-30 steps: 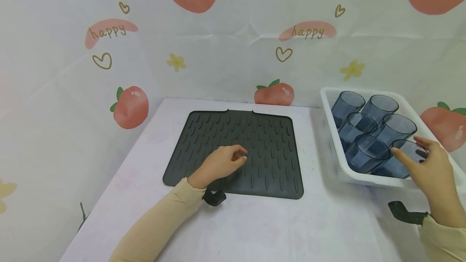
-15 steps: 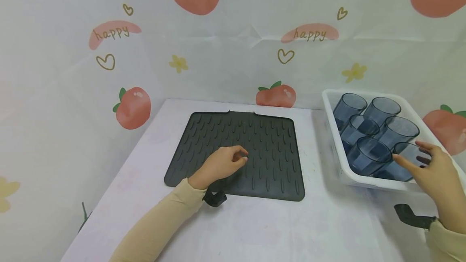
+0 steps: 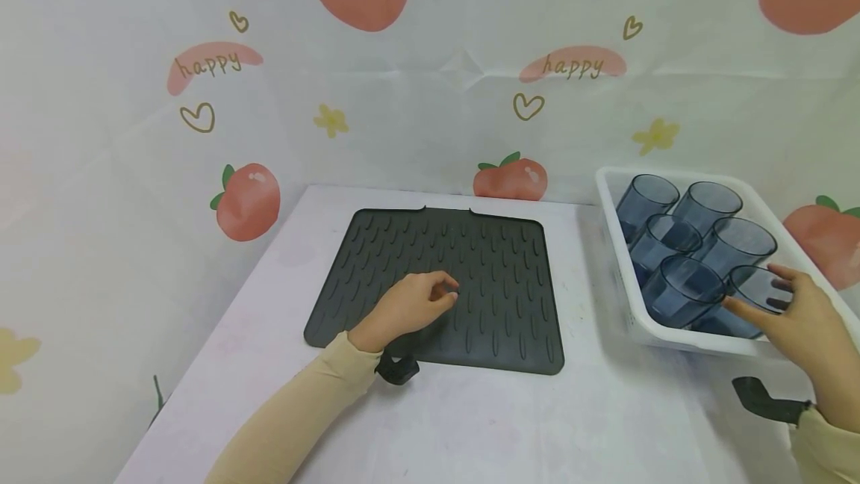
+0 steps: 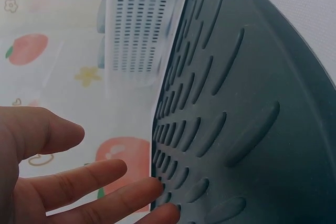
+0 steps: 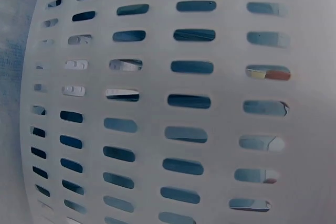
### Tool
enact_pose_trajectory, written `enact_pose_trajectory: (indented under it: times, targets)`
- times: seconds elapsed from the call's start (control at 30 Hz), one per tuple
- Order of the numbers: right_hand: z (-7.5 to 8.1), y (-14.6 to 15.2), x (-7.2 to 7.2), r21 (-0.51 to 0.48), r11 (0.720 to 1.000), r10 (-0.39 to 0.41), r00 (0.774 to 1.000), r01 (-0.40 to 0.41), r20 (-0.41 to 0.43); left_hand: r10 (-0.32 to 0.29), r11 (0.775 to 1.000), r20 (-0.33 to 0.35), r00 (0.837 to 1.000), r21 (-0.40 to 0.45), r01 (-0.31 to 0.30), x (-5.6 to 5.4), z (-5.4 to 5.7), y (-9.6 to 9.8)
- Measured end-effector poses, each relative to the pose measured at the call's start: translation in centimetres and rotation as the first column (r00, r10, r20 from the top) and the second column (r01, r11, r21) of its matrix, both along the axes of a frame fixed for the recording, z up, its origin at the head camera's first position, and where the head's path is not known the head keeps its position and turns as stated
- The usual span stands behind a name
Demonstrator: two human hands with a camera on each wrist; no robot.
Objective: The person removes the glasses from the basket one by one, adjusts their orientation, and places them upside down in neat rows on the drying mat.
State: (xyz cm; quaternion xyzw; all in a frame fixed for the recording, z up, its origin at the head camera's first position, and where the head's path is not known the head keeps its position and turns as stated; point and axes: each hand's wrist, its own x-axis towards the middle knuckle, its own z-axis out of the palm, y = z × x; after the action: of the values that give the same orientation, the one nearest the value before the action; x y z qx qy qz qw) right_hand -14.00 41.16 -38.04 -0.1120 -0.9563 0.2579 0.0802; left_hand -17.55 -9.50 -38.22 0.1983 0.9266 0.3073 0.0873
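My right hand (image 3: 802,323) reaches over the front right corner of a white basket (image 3: 705,340). Its thumb lies at the left side of a blue-tinted drinking glass (image 3: 752,286), and the other fingers curl round the far right side, showing darkly through it. Other glasses of the same kind (image 3: 684,293) stand tilted around it. My left hand (image 3: 410,303) hovers above a dark ridged drying mat (image 3: 504,297), fingers relaxed and holding nothing. In the right wrist view, the slotted basket wall (image 5: 315,129) fills the picture and hides both hand and glass.
The mat lies flat on a white-covered table (image 3: 484,424), left of the basket. A white cloth backdrop (image 3: 416,110) with printed fruit and hearts rises directly behind the table. In the left wrist view, the basket (image 4: 112,51) stands beyond the mat (image 4: 294,145).
The head view has shifted slightly, moving everything a little down and right in the picture. The right hand has settled slightly lower at the glass. My left hand keeps its place over the mat.
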Motion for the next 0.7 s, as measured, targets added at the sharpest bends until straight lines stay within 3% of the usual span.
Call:
enact_pose_trajectory:
  times: [0.2, 0.43, 0.57, 0.7]
  targets:
    - [0.5, -0.1, 0.1, -0.019, 1.0, 0.005, 1.0, -0.005, 0.027, 0.001, 1.0, 0.002, 1.0, 0.005, -0.001, 0.0, -0.1, -0.1]
    - [1.5, -1.3, 0.5, 0.033, 0.997, -0.067, 0.997, 0.066, 0.048, -0.001, 1.0, -0.001, 1.0, -0.014, 0.001, -0.1, -0.1, 0.0]
    - [2.3, -2.1, 0.9, 0.003, 0.995, -0.101, 0.992, 0.101, 0.076, 0.003, 1.0, 0.008, 1.0, -0.018, -0.003, 0.0, -0.1, 0.0]
    - [2.1, -2.1, 0.9, -0.02, 0.988, -0.149, 0.984, 0.151, 0.1, 0.005, 1.0, 0.014, 1.0, -0.015, -0.005, 0.1, 0.0, 0.1]
